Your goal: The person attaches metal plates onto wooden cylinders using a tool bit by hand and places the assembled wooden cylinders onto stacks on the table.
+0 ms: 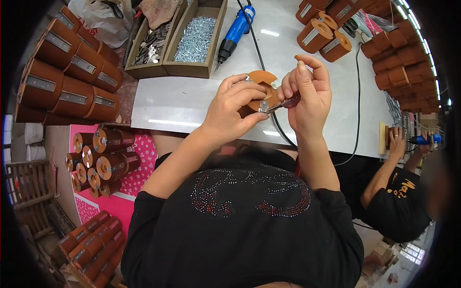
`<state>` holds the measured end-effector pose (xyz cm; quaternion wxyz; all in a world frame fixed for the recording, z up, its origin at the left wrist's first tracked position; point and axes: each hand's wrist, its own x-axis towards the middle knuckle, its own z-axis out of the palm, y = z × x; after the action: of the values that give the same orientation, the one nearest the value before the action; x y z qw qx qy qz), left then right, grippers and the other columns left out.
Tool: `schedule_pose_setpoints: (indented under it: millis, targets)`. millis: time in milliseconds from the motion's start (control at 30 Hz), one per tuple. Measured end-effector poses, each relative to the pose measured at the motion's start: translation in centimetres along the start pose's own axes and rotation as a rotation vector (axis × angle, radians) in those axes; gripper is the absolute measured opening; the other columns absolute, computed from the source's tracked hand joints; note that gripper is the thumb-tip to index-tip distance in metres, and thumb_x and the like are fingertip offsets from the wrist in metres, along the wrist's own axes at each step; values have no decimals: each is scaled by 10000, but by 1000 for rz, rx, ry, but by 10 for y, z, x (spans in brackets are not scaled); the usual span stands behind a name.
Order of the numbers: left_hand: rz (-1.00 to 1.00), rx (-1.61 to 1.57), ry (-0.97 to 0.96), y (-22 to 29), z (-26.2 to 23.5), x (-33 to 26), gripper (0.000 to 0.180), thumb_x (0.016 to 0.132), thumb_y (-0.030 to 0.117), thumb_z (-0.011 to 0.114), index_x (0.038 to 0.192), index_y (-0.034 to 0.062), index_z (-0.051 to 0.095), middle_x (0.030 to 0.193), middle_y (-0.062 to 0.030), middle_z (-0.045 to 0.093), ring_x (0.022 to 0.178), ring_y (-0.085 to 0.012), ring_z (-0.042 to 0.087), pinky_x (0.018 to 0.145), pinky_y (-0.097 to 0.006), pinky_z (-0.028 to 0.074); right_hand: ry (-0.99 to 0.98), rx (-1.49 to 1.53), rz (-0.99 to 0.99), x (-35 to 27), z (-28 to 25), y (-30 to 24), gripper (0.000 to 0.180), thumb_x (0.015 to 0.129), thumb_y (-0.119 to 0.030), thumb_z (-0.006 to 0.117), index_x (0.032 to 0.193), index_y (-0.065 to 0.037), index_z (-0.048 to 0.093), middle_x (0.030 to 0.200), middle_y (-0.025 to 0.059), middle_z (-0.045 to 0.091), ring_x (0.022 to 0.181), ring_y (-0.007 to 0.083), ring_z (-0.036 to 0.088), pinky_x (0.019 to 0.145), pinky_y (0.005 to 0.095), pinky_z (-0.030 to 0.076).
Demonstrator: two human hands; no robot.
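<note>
An orange-brown ring-shaped block [262, 77] with a hole in its middle and small metal clips on its rim lies over the white table. My left hand [229, 104] curls round its left side, the thumb by the metal clip [263, 106] nearest me. In my right hand [309, 91] is a hand tool with a dark red handle [291, 101], apparently a screwdriver. Its metal shaft points left, its tip at that clip beside my left thumb. My fingers hide part of the block and the handle.
Wooden trays of screws [196, 41] and dark metal pieces [152, 44] stand at the back, beside a blue electric screwdriver [236, 31]. Its black cable [260, 53] crosses the table. Brown cylinders [72, 62] are stacked left and right. A co-worker [398, 201] sits at right.
</note>
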<state>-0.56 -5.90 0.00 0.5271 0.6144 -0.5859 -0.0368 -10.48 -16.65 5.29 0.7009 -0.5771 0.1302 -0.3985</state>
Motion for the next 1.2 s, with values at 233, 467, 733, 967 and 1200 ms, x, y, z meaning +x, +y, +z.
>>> schedule_pose_setpoints:
  millis: [233,467,733,967,1200]
  targets:
    - [-36,-34,29,0,2,-5,314,593,143,734,871,49,621,925,-40,617,961,-229,526,945,-395,336,-107,216,-67,3,9,-1,144,877,-117,450,953,2,475,502,2,370,416,75,356,397,210,321]
    - [-43,-46,40,1,3,-3,302,601,157,737,863,59,623,917,-36,620,956,-226,530,951,-405,327,-129,53,-102,8,12,4,171,894,-134,397,951,4,479,475,-9,293,381,77,302,365,216,288]
    - [-53,-16,57,2,4,-2,279,597,162,727,841,70,628,897,-18,612,966,-253,501,914,-371,369,-236,168,-35,17,5,6,116,880,-87,454,929,16,475,475,-9,398,375,52,334,360,198,282]
    - [-132,-101,45,10,2,0,280,576,144,738,817,64,621,885,-34,605,965,-248,500,936,-375,330,-376,98,-38,13,6,7,96,856,-39,485,935,14,491,518,2,470,422,23,382,391,171,299]
    - [-190,-38,57,18,13,3,204,606,113,728,761,51,611,840,-27,582,925,-228,500,936,-391,306,-563,-8,-47,18,3,3,157,865,-84,497,1004,-11,504,706,10,559,543,13,457,467,149,350]
